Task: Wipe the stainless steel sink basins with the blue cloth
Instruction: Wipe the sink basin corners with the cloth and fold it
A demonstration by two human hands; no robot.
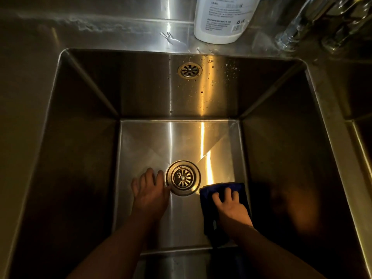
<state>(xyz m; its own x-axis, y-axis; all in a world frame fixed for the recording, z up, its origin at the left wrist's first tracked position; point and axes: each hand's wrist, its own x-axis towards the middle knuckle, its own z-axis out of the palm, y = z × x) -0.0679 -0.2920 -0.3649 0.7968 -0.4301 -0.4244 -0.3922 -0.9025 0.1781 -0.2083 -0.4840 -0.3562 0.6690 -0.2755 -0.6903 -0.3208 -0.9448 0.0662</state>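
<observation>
1. Two hands are down inside the sink basin point(80, 158). The right hand point(229, 206) presses the blue cloth point(211, 189) flat under spread fingers and does not bunch it. The left hand point(150, 190) lies released, grasping nothing, with its palm on the bare steel.
2. The cloth sits on the basin floor at the near right corner, touching the right wall and just beside the drain point(182, 177).
3. The left fingertips rest just beside the drain's left rim. Both forearms reach steeply down from the near edge.
4. For a clean wipe, a flat palm is best, so the whole cloth bears on the steel. Overlapping strokes should run from the right wall toward the drain.
5. The seams where floor meets wall probably need a folded cloth edge pushed along them.
6. Drops and streaks show on the far wall below the overflow grille point(189, 70). Wiping the walls from the top down before finishing the floor seems wise.
7. The bracing left hand may leave prints, so that patch deserves a last pass.
8. A white bottle point(223, 19) stands on the counter point(120, 33) at the far edge, well apart.
</observation>
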